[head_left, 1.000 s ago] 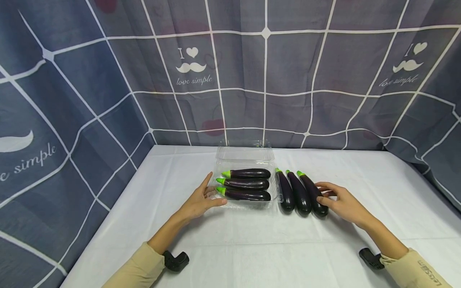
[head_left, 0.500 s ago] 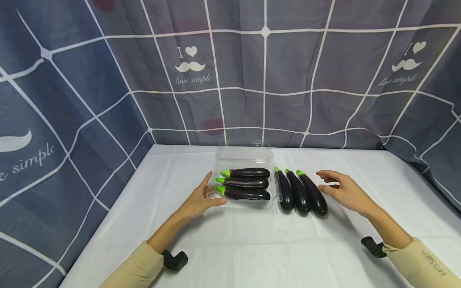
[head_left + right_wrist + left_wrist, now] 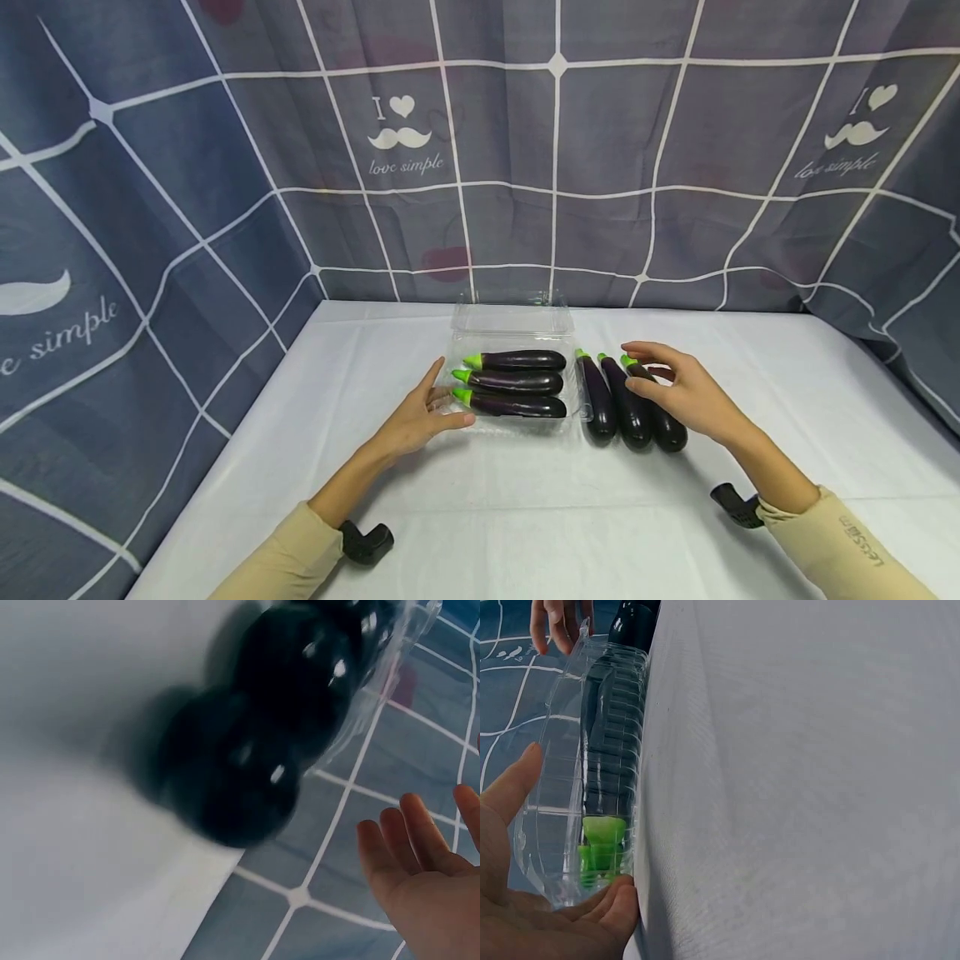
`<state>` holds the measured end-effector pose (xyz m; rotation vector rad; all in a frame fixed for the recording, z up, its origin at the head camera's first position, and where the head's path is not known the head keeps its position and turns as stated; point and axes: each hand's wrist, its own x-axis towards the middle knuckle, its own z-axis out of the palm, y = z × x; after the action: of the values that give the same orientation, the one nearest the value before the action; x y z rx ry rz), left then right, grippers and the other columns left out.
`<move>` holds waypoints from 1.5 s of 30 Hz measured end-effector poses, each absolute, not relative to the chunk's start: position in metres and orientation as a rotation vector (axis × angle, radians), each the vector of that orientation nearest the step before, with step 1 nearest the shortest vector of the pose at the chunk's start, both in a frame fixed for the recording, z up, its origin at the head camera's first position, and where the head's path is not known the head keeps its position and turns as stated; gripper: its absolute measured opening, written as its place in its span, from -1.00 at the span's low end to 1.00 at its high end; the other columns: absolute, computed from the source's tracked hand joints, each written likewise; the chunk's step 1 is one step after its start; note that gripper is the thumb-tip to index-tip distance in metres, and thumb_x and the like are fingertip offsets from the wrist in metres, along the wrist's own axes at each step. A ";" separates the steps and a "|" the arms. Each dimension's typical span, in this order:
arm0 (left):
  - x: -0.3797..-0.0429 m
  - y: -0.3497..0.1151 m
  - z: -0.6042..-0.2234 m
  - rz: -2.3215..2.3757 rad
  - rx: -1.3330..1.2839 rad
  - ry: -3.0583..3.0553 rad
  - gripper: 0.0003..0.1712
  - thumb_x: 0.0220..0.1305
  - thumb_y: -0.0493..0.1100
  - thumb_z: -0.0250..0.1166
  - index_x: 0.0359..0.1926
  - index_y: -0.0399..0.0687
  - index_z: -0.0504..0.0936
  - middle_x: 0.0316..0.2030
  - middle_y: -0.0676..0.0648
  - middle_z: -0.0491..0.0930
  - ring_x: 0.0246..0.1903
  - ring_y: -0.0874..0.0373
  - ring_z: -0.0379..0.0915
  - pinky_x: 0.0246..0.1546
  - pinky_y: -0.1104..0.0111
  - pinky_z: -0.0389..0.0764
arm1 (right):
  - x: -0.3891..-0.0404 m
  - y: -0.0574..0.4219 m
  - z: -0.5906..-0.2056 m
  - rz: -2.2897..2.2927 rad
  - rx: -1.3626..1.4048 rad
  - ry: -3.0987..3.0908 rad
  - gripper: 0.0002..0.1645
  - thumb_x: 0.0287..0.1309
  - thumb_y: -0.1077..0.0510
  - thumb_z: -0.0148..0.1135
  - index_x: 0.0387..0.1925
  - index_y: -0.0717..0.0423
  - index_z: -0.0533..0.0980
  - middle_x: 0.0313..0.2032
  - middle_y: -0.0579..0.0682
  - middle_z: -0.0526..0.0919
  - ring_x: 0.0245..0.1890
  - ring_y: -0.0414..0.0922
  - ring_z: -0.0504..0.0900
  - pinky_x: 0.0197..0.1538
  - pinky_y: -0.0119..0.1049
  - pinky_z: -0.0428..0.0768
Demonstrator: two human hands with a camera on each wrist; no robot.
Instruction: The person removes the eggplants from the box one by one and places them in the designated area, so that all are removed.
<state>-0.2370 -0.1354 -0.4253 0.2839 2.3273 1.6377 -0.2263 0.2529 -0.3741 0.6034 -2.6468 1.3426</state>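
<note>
In the head view a clear plastic clamshell container [image 3: 513,342] stands with its lid [image 3: 513,318] raised at the back. Three eggplants [image 3: 517,382] with green stems lie crosswise in it. My left hand [image 3: 411,425] rests at the container's left end, thumb and fingers spread; in the left wrist view its fingertips [image 3: 621,904] touch the container wall. Right of the container lie three more eggplants [image 3: 628,410], side by side. My right hand [image 3: 688,398] hovers over the rightmost one near its stem, fingers loosely bent, partly hiding it. In the right wrist view that hand holds nothing.
A white cloth [image 3: 525,525] covers the table. Grey-blue checked curtains [image 3: 502,150] hang behind it and at both sides. Each wrist carries a black camera mount, like the left one [image 3: 366,543].
My right hand has come off the lower part of the rightmost eggplant, drawn slightly back, then moved left over its stem end. My left hand and the eggplants have stayed in place.
</note>
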 end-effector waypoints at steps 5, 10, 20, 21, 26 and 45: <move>-0.238 -0.135 -0.425 1.633 0.294 2.337 0.27 0.15 0.02 0.49 0.59 0.17 -0.26 0.41 -0.33 0.18 0.41 -0.24 0.06 0.22 -0.17 0.30 | -0.229 0.238 -0.371 1.442 0.597 -2.663 -0.42 0.28 0.21 0.29 0.30 0.21 0.42 0.19 0.19 0.52 0.18 0.20 0.48 0.22 -0.12 0.44; -0.239 -0.134 -0.426 1.636 0.288 2.338 0.27 0.14 0.02 0.49 0.59 0.19 -0.25 0.40 -0.32 0.20 0.40 -0.24 0.08 0.23 -0.15 0.29 | -0.233 0.223 -0.374 1.519 0.639 -2.648 -0.44 0.26 0.23 0.30 0.27 0.26 0.43 0.16 0.26 0.53 0.17 0.25 0.48 0.21 0.14 0.39; -0.239 -0.134 -0.427 1.658 0.289 2.312 0.27 0.13 -0.01 0.50 0.59 0.17 -0.24 0.41 -0.33 0.17 0.41 -0.24 0.07 0.23 -0.15 0.30 | -0.241 0.189 -0.380 1.532 0.760 -2.639 -0.47 0.22 0.22 0.33 0.22 0.21 0.49 0.16 0.10 0.56 0.16 0.20 0.50 0.20 0.05 0.44; -0.239 -0.134 -0.427 1.662 0.291 2.309 0.27 0.14 -0.02 0.50 0.59 0.17 -0.24 0.42 -0.34 0.17 0.41 -0.24 0.07 0.23 -0.15 0.29 | -0.243 0.186 -0.380 1.532 0.777 -2.641 -0.47 0.22 0.21 0.33 0.22 0.21 0.49 0.17 0.10 0.56 0.17 0.20 0.50 0.20 0.05 0.44; -0.238 -0.135 -0.426 1.662 0.295 2.313 0.27 0.14 -0.01 0.50 0.59 0.17 -0.24 0.42 -0.35 0.15 0.41 -0.23 0.07 0.24 -0.15 0.28 | -0.250 0.172 -0.381 1.536 0.845 -2.644 -0.48 0.23 0.19 0.32 0.21 0.23 0.50 0.17 0.11 0.55 0.17 0.20 0.49 0.19 0.08 0.44; -0.239 -0.136 -0.428 1.668 0.297 2.314 0.27 0.14 -0.01 0.50 0.59 0.16 -0.24 0.39 -0.38 0.18 0.40 -0.25 0.08 0.22 -0.12 0.33 | -0.284 0.137 -0.396 1.507 0.930 -2.744 -0.48 0.25 0.26 0.27 0.21 0.36 0.46 0.10 0.31 0.55 0.08 0.18 0.55 0.09 0.03 0.51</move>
<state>-0.2390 -0.1365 -0.4280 0.2966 2.3143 1.6683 -0.2837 0.1367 -0.3956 0.9299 -2.7438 1.5067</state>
